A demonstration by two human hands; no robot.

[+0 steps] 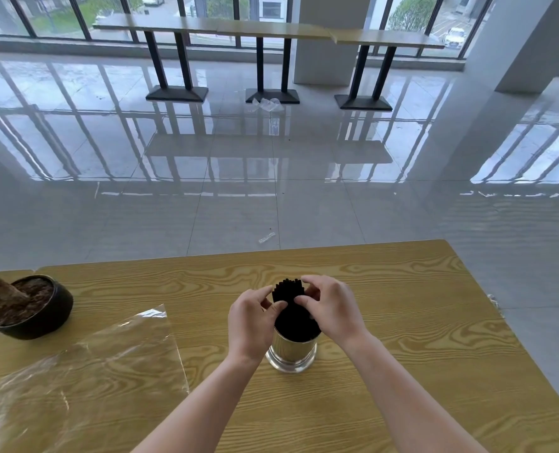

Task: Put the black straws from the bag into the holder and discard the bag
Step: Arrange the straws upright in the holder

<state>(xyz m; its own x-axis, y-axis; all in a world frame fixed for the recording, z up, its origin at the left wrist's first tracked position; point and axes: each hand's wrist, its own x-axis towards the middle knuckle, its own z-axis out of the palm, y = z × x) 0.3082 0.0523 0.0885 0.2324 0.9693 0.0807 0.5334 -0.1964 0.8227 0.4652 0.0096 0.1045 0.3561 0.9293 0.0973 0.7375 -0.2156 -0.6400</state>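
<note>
Black straws (291,305) stand upright in the metal holder (291,353) between my hands, left hand (253,322) and right hand (332,308) each pinching the bundle's top; clear bag (85,361) lies flat beyond my left hand, the nearer one for discarding.

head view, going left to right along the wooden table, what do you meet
clear bag → left hand → black straws standing in the holder → right hand

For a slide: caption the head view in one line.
Left hand and right hand pinch black straws in a metal holder; the clear bag lies on the table.
</note>
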